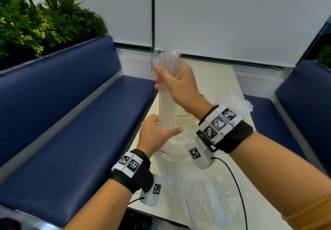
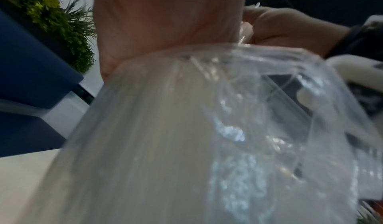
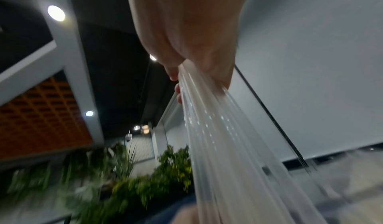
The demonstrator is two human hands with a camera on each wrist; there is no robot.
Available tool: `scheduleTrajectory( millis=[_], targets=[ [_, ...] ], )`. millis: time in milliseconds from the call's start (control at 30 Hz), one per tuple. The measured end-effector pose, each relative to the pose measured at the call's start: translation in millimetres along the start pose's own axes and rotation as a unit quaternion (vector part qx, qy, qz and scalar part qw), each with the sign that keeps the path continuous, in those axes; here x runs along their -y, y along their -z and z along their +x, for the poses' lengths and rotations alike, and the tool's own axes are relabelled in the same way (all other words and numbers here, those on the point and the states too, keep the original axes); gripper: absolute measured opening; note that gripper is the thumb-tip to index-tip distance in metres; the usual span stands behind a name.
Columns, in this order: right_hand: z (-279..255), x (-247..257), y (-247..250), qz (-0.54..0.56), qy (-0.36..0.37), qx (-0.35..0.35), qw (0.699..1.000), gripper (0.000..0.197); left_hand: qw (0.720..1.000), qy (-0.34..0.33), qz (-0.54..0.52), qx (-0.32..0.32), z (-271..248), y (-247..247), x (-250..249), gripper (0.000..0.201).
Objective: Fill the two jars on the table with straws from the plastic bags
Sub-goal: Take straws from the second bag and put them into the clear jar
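Straws [image 1: 167, 93], clear ones in a tight bundle, stand almost straight up in the air over the white table [image 1: 222, 79]. I see my right hand [image 1: 176, 81] wrapped around the bundle near its top, with the fingers curled round the far side. A short bit of the straws pokes out above that hand. My left hand [image 1: 155, 133] is lower down, at the bottom end of the bundle. Its fingers curl around the mouth of the clear plastic bag [image 1: 189, 179], and the thumb sticks out to the right. So the straws run up between my two hands, with the left hand below and the right hand above.

In the left wrist view, the bag [image 2: 259, 129] fills most of the picture, and the pale straws [image 2: 149, 145] go down inside it, right under the left hand [image 2: 165, 19]. The right hand [image 2: 290, 26] shows behind, a bit blurry. In the right wrist view, the straws [image 3: 219, 137] come out from under the right hand [image 3: 186, 27] in long shiny lines.

The rest of the bag lies crumpled on the table below my arms. Another crinkly clear bag [image 1: 232, 102] sits behind my right wrist. A blue bench seat [image 1: 62, 122] is on the left, with green plants [image 1: 35, 22] behind it. I cannot see the jars.
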State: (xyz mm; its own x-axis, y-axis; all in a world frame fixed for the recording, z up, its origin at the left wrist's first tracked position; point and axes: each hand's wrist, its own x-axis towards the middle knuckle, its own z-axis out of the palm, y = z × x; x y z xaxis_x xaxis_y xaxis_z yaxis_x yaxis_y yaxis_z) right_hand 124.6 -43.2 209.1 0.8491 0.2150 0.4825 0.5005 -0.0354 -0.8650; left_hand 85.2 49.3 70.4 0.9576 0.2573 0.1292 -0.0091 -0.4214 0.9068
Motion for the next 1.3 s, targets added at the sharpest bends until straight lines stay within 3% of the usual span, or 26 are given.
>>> scheduleTrajectory(
  millis=[67,200,467,667,900,1167,1300],
  targets=[
    [16.0,13.3,9.6,0.021,-0.013,-0.022,0.999,0.024,1.000,-0.014,0.014,-0.005,-1.9,4.4,-1.8,0.050],
    [32.6,25.2,22.4,0.066,-0.024,-0.051,0.996,0.017,0.999,-0.015,0.034,-0.013,-2.2,10.5,-0.7,0.051],
    [57.1,26.0,51.6,0.120,0.034,-0.116,0.985,0.022,0.999,-0.006,0.040,-0.018,-1.6,29.8,16.3,0.035],
    [79.8,-32.2,68.3,0.029,0.039,-0.143,0.989,0.020,0.999,0.012,0.019,-0.024,-1.8,44.6,36.3,0.028],
    [84.9,-113.6,51.1,-0.075,-0.002,-0.075,0.994,0.028,1.000,0.020,-0.015,-0.019,-2.0,54.2,40.8,0.024],
    [55.3,-177.4,43.3,-0.112,-0.148,-0.067,0.980,0.038,1.000,0.010,-0.023,-0.016,0.1,60.4,37.2,0.021],
    [41.8,-194.4,48.7,-0.178,-0.165,-0.078,0.967,0.054,1.000,0.007,-0.023,-0.010,2.8,59.2,31.6,0.021]
  ],
)
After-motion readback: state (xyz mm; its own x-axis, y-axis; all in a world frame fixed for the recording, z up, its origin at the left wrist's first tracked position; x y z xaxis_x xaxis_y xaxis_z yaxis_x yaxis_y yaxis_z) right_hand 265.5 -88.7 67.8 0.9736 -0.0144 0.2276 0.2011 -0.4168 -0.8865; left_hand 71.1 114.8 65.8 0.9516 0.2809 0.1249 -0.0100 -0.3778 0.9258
